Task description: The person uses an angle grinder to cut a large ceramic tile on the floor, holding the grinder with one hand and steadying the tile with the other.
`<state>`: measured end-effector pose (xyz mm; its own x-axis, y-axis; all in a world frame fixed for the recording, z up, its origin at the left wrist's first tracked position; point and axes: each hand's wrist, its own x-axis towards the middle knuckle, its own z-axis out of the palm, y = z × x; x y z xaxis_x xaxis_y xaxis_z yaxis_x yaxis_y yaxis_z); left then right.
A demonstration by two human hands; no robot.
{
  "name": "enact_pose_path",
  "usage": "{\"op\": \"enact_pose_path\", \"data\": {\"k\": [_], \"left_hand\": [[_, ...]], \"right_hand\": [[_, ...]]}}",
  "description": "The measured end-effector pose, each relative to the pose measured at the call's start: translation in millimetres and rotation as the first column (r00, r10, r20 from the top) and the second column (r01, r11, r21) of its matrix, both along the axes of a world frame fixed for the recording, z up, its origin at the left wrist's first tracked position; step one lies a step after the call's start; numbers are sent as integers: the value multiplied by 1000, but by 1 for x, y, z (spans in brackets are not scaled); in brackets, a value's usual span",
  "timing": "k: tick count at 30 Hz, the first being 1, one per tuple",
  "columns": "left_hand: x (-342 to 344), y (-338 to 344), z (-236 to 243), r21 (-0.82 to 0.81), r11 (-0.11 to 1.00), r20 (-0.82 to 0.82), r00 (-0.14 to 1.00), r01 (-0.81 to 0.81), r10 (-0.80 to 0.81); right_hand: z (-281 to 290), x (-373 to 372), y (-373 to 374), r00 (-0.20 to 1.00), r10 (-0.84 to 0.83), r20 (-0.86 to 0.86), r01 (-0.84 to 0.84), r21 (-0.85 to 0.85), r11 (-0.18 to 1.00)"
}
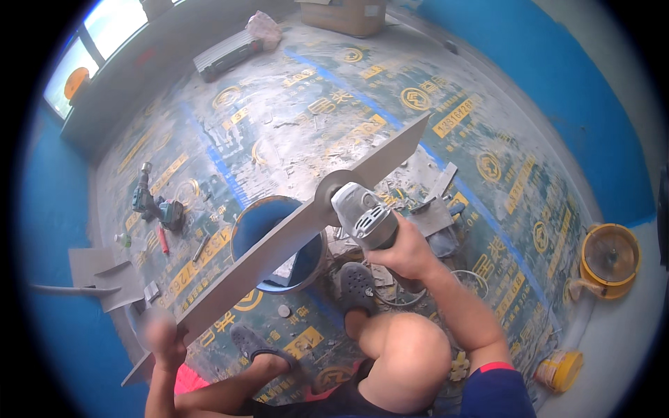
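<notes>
A long, narrow grey-brown strip, like cut tile, slants across the middle (251, 265) and rests over a round blue bucket (263, 214). Near its lower-left end, my left hand (164, 338) closes round the strip's edge; blur hides some finger detail. My right hand (405, 252) grips the body of a grey angle grinder (362, 214). The grinder's round disc or guard (336, 187) lies against the strip, right of the bucket; whether it spins I cannot tell. Beneath the grinder, broken pieces and dust lie close to my grey clog (357, 285).
Printed green floor film (488, 202) is dusty. Left lie a cordless drill (143, 198), a red marker-like tool (163, 240) and a shovel (115, 279). A yellow round fan-like unit (610, 258) and yellow tub (559, 370) stand right. A cardboard box (345, 17) is far back.
</notes>
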<state>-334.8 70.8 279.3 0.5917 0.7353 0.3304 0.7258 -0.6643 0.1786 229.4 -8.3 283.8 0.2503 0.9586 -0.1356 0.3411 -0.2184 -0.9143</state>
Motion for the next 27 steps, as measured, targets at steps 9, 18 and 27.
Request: {"op": "enact_pose_path", "data": {"k": [9, 18, 27], "left_hand": [[-5, -1, 0, -27, 1000, -16, 1000, -1, 1], [-14, 2, -4, 25, 1000, -39, 999, 6, -5], [-19, 3, -7, 8, 1000, -71, 997, -11, 12]], "right_hand": [[-1, 31, 7, 996, -83, -38, 83, -1, 997], [-3, 72, 15, 982, -171, -84, 166, -55, 985], [4, 110, 30, 956, -219, -197, 217, -35, 976]]}}
